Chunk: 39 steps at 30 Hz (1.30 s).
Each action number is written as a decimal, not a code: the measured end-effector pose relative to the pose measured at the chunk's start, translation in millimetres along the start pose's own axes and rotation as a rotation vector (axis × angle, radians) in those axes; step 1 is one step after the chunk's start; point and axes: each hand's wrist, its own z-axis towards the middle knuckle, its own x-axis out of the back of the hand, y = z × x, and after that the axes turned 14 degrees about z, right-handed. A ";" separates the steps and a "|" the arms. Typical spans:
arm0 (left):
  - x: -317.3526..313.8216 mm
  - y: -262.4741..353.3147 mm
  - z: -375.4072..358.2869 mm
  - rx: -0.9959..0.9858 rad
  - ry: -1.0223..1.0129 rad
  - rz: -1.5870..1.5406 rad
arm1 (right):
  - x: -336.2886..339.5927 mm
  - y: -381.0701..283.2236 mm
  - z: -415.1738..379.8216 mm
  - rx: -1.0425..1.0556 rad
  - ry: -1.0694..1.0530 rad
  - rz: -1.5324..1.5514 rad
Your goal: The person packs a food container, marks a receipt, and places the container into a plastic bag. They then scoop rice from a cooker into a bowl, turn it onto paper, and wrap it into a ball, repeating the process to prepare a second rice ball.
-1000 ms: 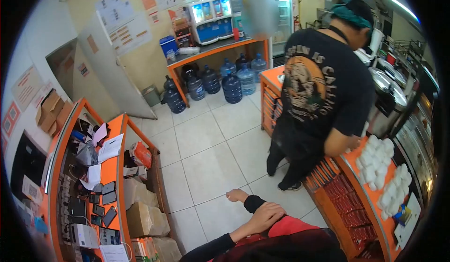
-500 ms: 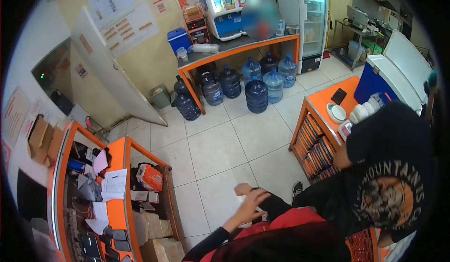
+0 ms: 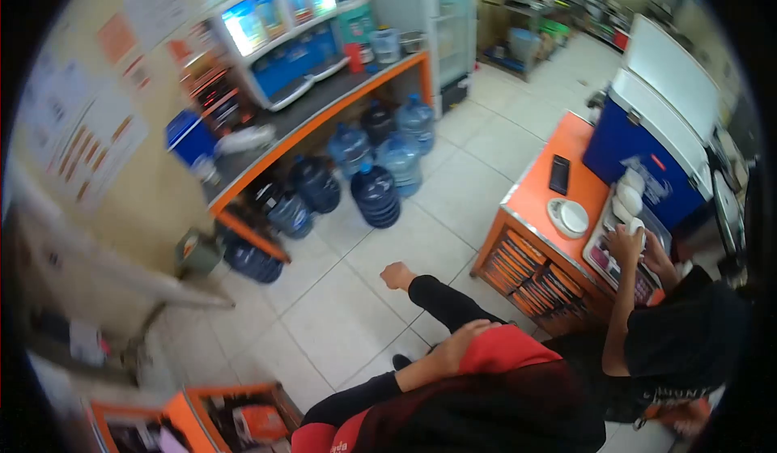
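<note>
My right arm stretches forward over the tiled floor in a black sleeve, and my right hand [image 3: 397,276] is closed in a fist with nothing visible in it. Across it comes my left arm, whose black sleeve starts at the bottom edge. My left hand [image 3: 460,346] lies on the red sleeve [image 3: 506,351] of my garment at the upper right arm, its fingers curled over the cloth. Black fabric covers part of my chest below.
A co-worker in a black T-shirt [image 3: 680,331] stands at my right, handling a white object [image 3: 634,226] at an orange counter [image 3: 530,186]. A phone [image 3: 559,174] and blue cooler [image 3: 619,141] sit there. Water jugs [image 3: 375,196] stand below the drink dispenser's table. An orange shelf [image 3: 182,416] is lower left.
My left hand has gone from spread near my right forearm onto the red sleeve. My right fist stays out in front. The view has turned right, and the co-worker's hands have come into sight.
</note>
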 end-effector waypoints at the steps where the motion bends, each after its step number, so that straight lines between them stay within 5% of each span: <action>1: 0.4 -13.7 11.6 0.048 -0.034 -0.139 | 18.4 28.8 -0.3 -0.074 0.063 0.084; 5: 22.4 -102.7 83.7 -0.404 -0.120 0.081 | 52.1 128.3 -25.9 -0.105 0.179 0.473; 9: 22.2 -261.1 110.6 -0.434 -0.430 0.255 | 56.1 203.0 -56.8 -0.109 0.071 0.828; 10: 22.2 -304.1 113.9 -0.249 -0.344 0.168 | 60.7 217.6 -66.7 -0.114 0.082 0.928; 11: 43.2 -334.6 132.0 -0.089 -0.542 0.355 | 67.6 229.7 -75.1 -0.124 0.103 1.011; 12: 28.6 -400.2 102.8 0.076 -0.251 0.242 | 76.0 240.9 -82.1 -0.135 0.134 1.074; 14: 26.5 -465.9 68.0 0.725 -0.163 0.275 | 88.3 272.7 -74.8 -0.201 0.160 1.055; 15: 23.1 -510.4 11.3 0.797 -0.251 0.442 | 89.4 295.1 -61.0 -0.225 0.140 1.044; 16: 25.2 -543.6 -48.6 0.902 -0.571 0.612 | 94.4 313.4 -45.9 -0.244 0.115 1.034; 19: 55.3 -573.6 -124.8 1.245 -1.203 0.436 | 177.5 359.2 -22.0 -0.249 0.308 1.077; 23: 67.5 -622.7 -87.8 1.448 -1.321 0.248 | 265.1 456.6 19.3 -0.159 0.694 1.194; 27: 62.4 -735.8 -9.1 1.435 -1.273 0.202 | 282.2 581.3 52.7 -0.266 0.900 1.547; 29: 52.7 -815.1 50.4 1.369 -1.193 0.200 | 211.1 653.5 81.0 -0.287 1.330 1.795; 30: 41.7 -858.8 84.1 1.327 -1.150 0.200 | 208.5 659.9 51.4 -0.804 1.187 1.365; 31: 28.7 -904.5 121.1 1.275 -1.104 0.204 | 175.2 671.0 48.6 -0.966 1.234 0.998; 32: 14.8 -952.2 160.4 1.205 -1.059 0.217 | 138.3 678.2 32.9 -1.361 0.894 1.247; 33: -6.6 -1002.5 204.9 1.118 -1.016 0.227 | 73.2 694.8 29.0 -1.467 0.626 1.289; 36: -87.6 -1156.5 362.3 0.799 -0.855 0.259 | 59.3 661.7 -14.2 -1.570 0.627 1.448; 39: -174.7 -1241.6 555.4 0.524 -0.582 0.173 | 81.1 654.0 -35.6 -1.635 0.611 1.676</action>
